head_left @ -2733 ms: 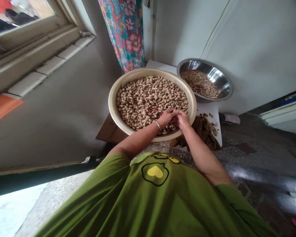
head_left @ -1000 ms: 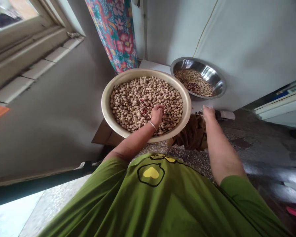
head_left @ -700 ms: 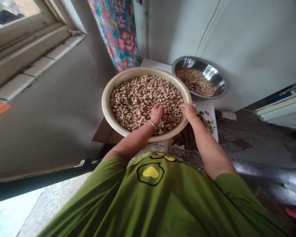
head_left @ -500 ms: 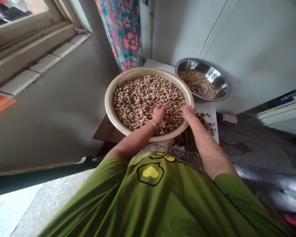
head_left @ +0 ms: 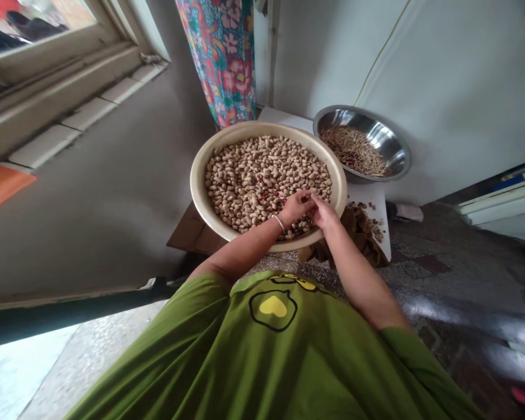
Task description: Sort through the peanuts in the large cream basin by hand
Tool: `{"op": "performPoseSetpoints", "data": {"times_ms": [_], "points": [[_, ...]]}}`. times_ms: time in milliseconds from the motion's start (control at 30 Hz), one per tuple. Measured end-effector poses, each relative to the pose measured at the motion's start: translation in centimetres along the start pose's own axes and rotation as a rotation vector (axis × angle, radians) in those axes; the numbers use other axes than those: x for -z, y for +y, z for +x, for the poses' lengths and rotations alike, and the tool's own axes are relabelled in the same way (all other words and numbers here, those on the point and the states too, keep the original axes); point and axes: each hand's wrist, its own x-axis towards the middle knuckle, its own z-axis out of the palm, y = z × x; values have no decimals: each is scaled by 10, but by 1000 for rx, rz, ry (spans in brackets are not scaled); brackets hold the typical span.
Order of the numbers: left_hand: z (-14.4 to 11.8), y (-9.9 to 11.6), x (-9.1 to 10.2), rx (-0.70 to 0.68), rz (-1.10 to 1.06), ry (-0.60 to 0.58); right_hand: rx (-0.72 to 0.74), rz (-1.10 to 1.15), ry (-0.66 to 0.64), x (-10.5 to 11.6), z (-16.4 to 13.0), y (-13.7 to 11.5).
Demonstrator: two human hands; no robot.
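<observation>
While the left hand (head_left: 294, 207) and right hand (head_left: 322, 212) pinch one pale peanut together over the big round cream basin (head_left: 198, 192) of peanuts in shells (head_left: 254, 175), a hard squeeze could shoot bits onto the floor.

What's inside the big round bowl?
The cream bowl is full of peanuts in their shells, with a few red kernels. The left hand and right hand cover some; the bottom is hidden.

Both forearms reach forward, the left hand (head_left: 294, 206) and right hand (head_left: 322, 212) touching fingertip to fingertip, fingers curled.
</observation>
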Motion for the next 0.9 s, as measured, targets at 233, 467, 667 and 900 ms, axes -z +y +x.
{"op": "performPoseSetpoints", "data": {"times_ms": [233,467,667,900], "points": [[-5,7,-1,7,-54,-35,56,96,-140,6,-10,1],[-10,13,1,79,-184,-122,89,33,-177,5,-12,1],[-4,0,-1,210,-192,-74,161,-93,-90,-1,-10,11],[1,-11,0,114,-123,-227,290,-200,11,5,0,22]]}}
